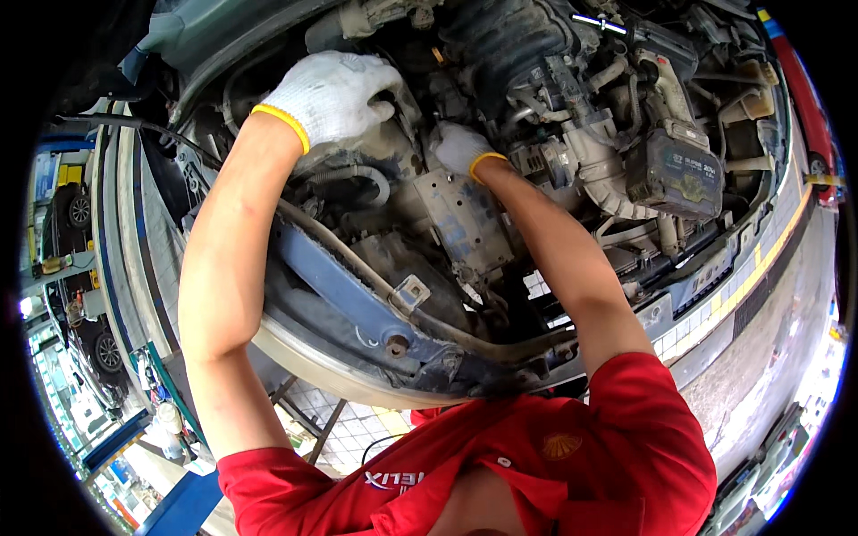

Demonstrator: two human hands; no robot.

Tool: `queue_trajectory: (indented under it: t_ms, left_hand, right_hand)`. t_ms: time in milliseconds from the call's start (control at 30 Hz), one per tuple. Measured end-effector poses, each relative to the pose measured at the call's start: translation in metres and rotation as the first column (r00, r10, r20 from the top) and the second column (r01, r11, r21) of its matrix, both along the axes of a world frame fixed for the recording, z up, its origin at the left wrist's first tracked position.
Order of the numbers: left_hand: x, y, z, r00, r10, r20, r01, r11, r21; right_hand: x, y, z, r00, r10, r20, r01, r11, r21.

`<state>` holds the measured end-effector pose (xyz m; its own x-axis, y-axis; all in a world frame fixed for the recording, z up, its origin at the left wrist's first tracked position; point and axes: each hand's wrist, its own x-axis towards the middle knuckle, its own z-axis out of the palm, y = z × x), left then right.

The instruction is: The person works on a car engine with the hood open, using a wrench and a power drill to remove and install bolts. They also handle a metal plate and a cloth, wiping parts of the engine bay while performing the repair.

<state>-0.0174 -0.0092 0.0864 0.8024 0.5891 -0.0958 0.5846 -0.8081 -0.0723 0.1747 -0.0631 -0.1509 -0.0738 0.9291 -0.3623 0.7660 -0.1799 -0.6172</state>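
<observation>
Left hand (335, 94) is showing a curled grip at eleven o'clock; cannot tell whether it is holding anything. Right hand (458, 148) is sitting at twelve, grip hidden. Grey bracket (462, 219) is lying at its six, battery pack (675, 177) resting at two.

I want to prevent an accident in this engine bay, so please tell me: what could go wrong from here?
The right hand reaches in among tight parts with its fingertips hidden, so it might get pinched.
The right forearm is bare beside the metal plate, so an edge might scratch it.
The dark box, probably a battery pack, sits among the engine parts; a bump could perhaps make it slip.
</observation>
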Motion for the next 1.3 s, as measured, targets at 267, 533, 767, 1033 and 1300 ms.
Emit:
queue_trajectory:
  t_ms: [267, 533, 767, 1033, 1300]
  left_hand:
    - [0.002, -0.005, 0.005, 1.0, -0.007, -0.001, 0.007, 1.0, -0.024]
    - [0.005, -0.004, 0.01, 1.0, 0.014, -0.018, -0.014, 0.999, -0.03]
    - [-0.003, -0.003, 0.003, 1.0, 0.018, -0.01, -0.018, 1.0, -0.022]
    - [0.003, -0.002, 0.01, 0.999, 0.009, -0.041, -0.01, 0.999, -0.035]
    - [0.002, -0.002, 0.011, 0.999, 0.025, -0.042, -0.026, 0.999, -0.029]
  right_hand:
    - [0.006, -0.011, 0.048, 0.958, 0.288, -0.004, -0.287, 0.956, 0.059]
    - [0.015, 0.012, 0.08, 0.903, 0.428, -0.041, -0.429, 0.903, -0.017]
    - [0.007, 0.015, 0.109, 0.903, 0.407, -0.141, -0.429, 0.875, -0.224]
    - [0.018, 0.019, 0.11, 0.916, 0.266, -0.301, -0.359, 0.879, -0.314]
    - [0.026, 0.008, 0.084, 0.59, -0.313, -0.744, -0.137, 0.87, -0.474]
